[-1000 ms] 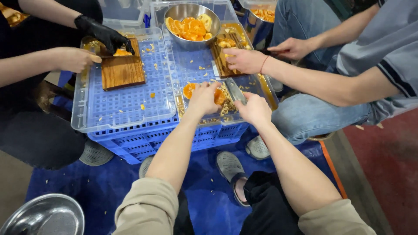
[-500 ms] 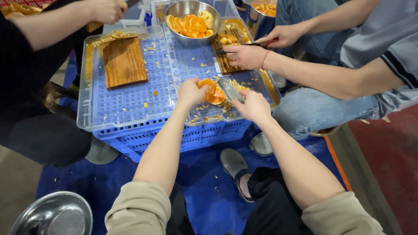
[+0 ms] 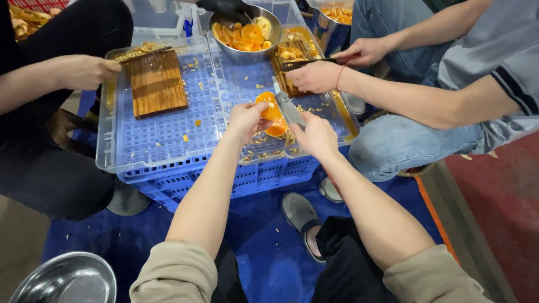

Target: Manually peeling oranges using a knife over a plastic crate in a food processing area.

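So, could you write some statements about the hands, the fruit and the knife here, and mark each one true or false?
1. The left hand holds an orange fruit. True.
2. The right hand holds a spoon. False: it holds a knife, blade against the fruit.
3. The wooden board lies on the blue floor mat. False: it lies on the clear tray over the blue crate.
4. The metal bowl at the far side holds orange pieces. True.
5. An empty metal bowl sits at the lower left. True.
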